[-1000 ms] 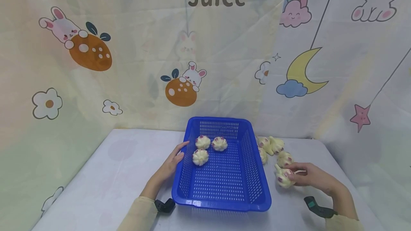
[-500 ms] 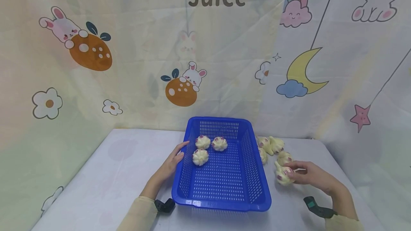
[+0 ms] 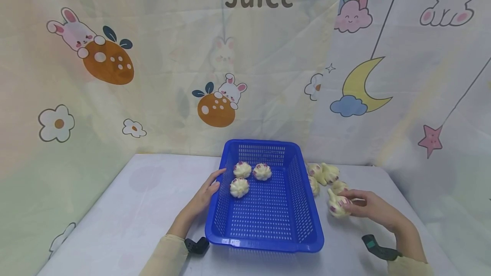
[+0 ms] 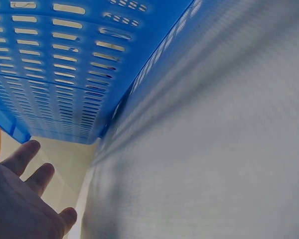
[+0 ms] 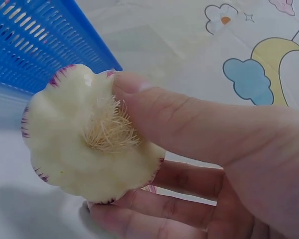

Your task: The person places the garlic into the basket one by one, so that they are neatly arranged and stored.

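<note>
Between the thumb and fingers of my right hand (image 3: 377,211) is a garlic bulb (image 3: 337,207), pale cream with purple streaks. In the right wrist view its root tuft (image 5: 111,130) faces the camera, with the thumb pressing beside it. My left hand (image 3: 200,201) lies along the left side of the blue plastic basket (image 3: 264,245), fingertips by the rim. Seen from the left wrist, those fingers (image 4: 41,178) are spread and fairly straight near the basket's slotted wall. Inside the basket, three garlic bulbs (image 3: 239,188) sit at the far left.
Right of the basket lie several more garlic bulbs (image 3: 330,173), one partly hidden behind the held bulb and another partly behind the basket wall. A white cloth covers the table (image 3: 153,208). A printed curtain (image 3: 172,54) hangs close behind the table's far edge.
My right hand has shifted slightly away from me with the garlic bulb, covering more of the bulb behind it. My left hand, the basket and its contents have stayed put.
</note>
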